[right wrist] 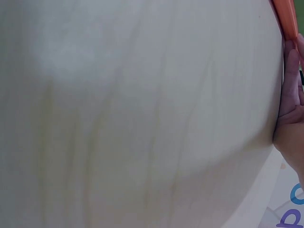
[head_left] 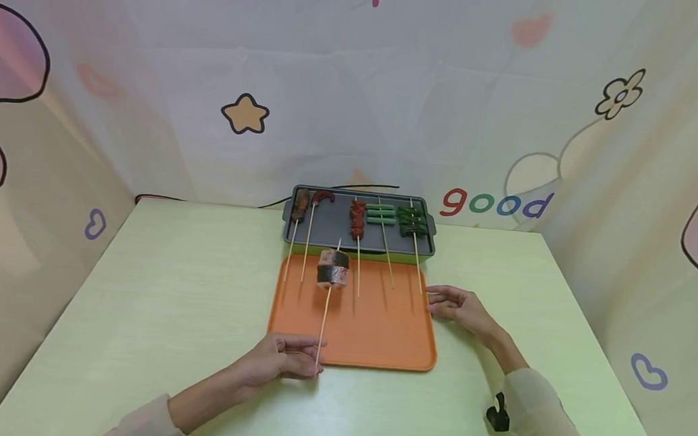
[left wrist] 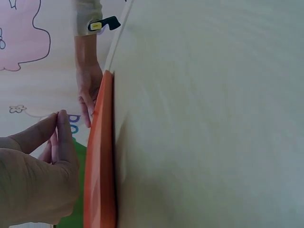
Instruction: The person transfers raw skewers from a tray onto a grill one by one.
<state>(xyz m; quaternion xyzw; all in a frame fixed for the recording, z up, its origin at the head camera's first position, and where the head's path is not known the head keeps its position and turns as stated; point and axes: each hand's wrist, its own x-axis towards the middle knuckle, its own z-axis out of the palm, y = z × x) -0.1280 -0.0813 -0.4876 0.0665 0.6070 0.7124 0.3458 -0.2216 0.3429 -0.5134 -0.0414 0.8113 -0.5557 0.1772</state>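
Observation:
My left hand pinches the lower end of a wooden skewer between thumb and fingers. On that skewer sits a chunky pale pinkish piece with dark bands, raised over the orange tray. The left wrist view shows the left hand with thumb and finger tips together beside the tray's orange edge. My right hand rests at the tray's right edge, its fingers fairly straight and touching the rim. In the right wrist view, the right hand lies low by the table.
Behind the tray stands a grey grill pan with a green base. Across it lie several skewers: brown meat, a red curled piece, red chunks, green sticks and leafy greens. A printed curtain surrounds the table.

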